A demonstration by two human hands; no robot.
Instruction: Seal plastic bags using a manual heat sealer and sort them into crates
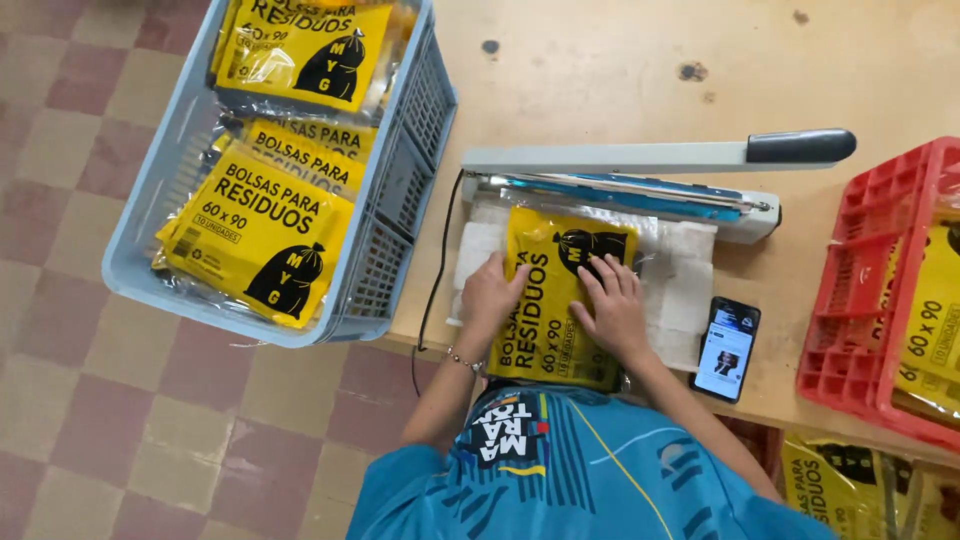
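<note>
Both hands flat, fingers spread: left hand (490, 296), right hand (612, 310) press glossy yellow packet (552, 300), seemingly clear-wrapped, below sealer (640, 180).

Small packing workshop. Evidence: heat sealer (640, 180), arm raised, on a bare wooden table (600, 60) just beyond the hands; grey-blue crate (400, 200) of sealed yellow bag packs (260, 230) to the left of the left hand (490, 295); red crate (850, 300) of the same packs to the right of the right hand (615, 310); worn chequered tile floor (90, 420).
</note>
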